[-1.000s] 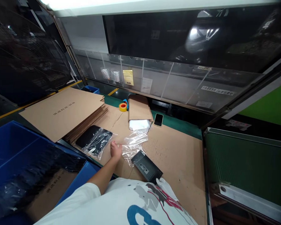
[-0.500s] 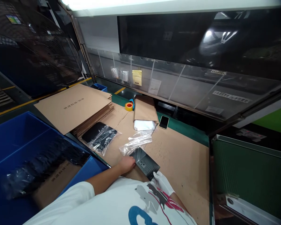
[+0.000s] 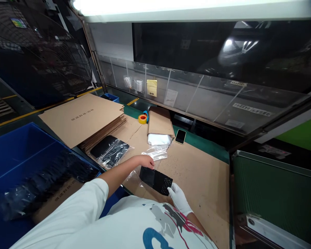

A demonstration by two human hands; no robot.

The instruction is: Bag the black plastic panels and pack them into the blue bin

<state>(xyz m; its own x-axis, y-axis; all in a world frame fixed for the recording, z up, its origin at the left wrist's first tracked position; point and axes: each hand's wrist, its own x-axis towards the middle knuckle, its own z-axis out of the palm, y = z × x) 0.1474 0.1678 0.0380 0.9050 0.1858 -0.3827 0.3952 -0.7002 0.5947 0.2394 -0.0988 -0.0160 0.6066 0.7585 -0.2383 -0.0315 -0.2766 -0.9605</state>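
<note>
A flat black panel [image 3: 155,180] with rows of small holes at its right end is held tilted above the cardboard-covered bench, close to my body. My bare left hand [image 3: 145,161] is closed at its upper edge, fingertips partly hidden. My right hand [image 3: 179,199], in a white glove, grips the right end with thumb and fingers. A clear plastic bag [image 3: 131,175] lies by the panel's left end, partly behind my forearm. More clear bags [image 3: 157,152] lie just beyond my left hand, in front of a brown paper packet [image 3: 160,121] with white sheets showing.
Black pieces in plastic [image 3: 111,150] lie left of my hands, beside a stack of cardboard sheets [image 3: 83,116]. A blue bin [image 3: 20,138] stands at the left. Yellow tape [image 3: 142,119] and a phone [image 3: 180,136] lie farther back. A green machine panel [image 3: 274,186] stands right.
The panel has turned over, from its greyish face to a black one. My left hand has moved from its left end up to the upper edge; my right hand stays at the right end.
</note>
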